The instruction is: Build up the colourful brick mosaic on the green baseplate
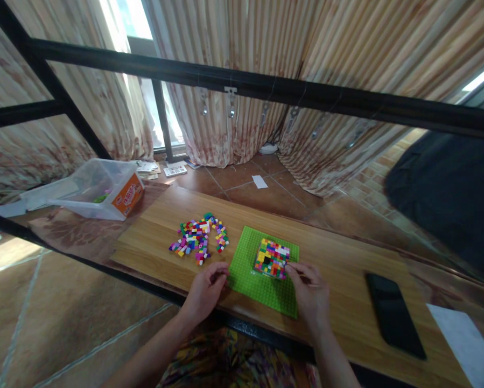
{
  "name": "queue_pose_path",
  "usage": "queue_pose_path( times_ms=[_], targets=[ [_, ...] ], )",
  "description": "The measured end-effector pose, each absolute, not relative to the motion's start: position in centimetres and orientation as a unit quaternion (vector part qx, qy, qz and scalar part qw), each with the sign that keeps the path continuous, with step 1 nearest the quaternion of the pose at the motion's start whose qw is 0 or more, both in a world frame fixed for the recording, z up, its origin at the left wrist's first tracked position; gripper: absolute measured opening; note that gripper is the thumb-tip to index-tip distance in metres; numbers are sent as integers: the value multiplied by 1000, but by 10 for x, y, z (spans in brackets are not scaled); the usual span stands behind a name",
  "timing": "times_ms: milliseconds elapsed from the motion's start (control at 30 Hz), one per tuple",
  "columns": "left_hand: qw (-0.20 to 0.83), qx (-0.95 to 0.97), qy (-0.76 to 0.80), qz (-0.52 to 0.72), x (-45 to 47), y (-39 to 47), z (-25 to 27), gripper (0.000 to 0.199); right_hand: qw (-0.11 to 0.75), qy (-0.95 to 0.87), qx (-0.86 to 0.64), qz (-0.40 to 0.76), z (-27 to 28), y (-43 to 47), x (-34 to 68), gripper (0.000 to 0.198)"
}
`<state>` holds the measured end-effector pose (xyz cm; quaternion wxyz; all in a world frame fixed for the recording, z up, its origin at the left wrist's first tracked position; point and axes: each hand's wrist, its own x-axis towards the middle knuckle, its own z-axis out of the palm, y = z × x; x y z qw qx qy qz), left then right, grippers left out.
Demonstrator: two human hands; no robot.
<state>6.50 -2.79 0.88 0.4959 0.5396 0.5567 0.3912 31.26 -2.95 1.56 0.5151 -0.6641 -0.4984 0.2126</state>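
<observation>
Seeing 1 multicolored brick block (272, 254) on green baseplate (261, 293), far of plate center, with studded green showing all round. Top mostly filled in mixed colors, with 1 dark square toward the left; can't tell if gap or black brick. Right hand (312, 291) at the block's near right corner, thumb and index fingertips drawn together there, remaining fingers curled; can't tell if clamped on a brick or just touching the corner. Left hand (205, 288) at the plate's left edge, fingers loosely bent, thumb and index tips close; can't tell if touching each other or gripping anything small. Left of the plate, on wooden board (338, 269): loose bricks (193, 234), spread as 1 wide patch plus 1 narrow strip curving down its right side. Over on the right, lying flat: 1 black phone (395, 315), then 1 white sheet (465, 339) past it. Far left: clear plastic bin (92, 210) with orange label, something green inside. Across the far side: black metal bar (274, 86) in front of striped curtains (233, 124).
</observation>
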Motion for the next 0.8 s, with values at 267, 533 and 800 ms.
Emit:
queue_pose_path(
  times_ms=[267, 533, 800],
  targets=[
    [474, 575, 553, 373, 65, -28, 9, 25, 525, -498, -657, 211, -3, -21, 316, 27],
    [465, 591, 555, 354, 65, -28, 13, 25, 536, -419, -655, 329, -9, -17, 320, 35],
    [461, 591, 561, 350, 67, -28, 8, 26, 536, -401, -640, 377, 5, -16, 317, 34]
  ],
)
